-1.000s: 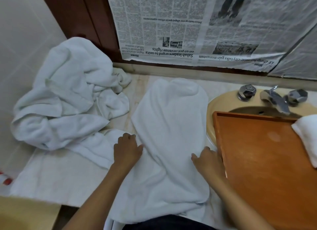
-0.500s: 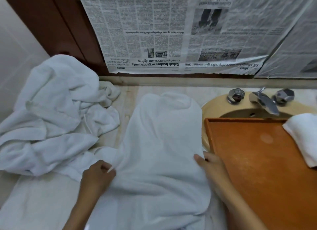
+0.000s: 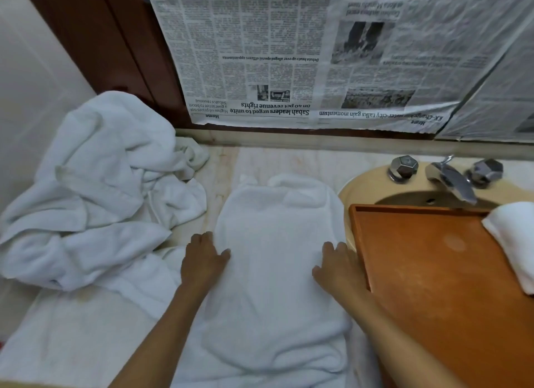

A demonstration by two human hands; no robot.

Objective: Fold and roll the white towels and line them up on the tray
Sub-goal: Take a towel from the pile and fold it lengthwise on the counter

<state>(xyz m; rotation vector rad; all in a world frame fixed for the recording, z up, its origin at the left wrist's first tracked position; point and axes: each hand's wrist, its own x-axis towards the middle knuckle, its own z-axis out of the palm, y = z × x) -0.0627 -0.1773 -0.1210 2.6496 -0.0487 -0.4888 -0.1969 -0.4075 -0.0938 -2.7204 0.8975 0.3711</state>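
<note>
Newspaper (image 3: 248, 55): "Sabah leaders urged to unite"; left hand (image 3: 202, 260), right hand (image 3: 336, 269) flat on towel (image 3: 274, 286).

The left hand (image 3: 202, 260), seen half a second ago curled round the left edge of the long white terry towel (image 3: 274, 295), is now laid flat on that edge, farther from the body. The right hand (image 3: 338, 269), tucked against the towel's right side before, is now spread flat upon it. The towel's left side, bunched toward the fist earlier, is now smoothed into a straight edge, and a narrower strip is formed between the two hands.
</note>
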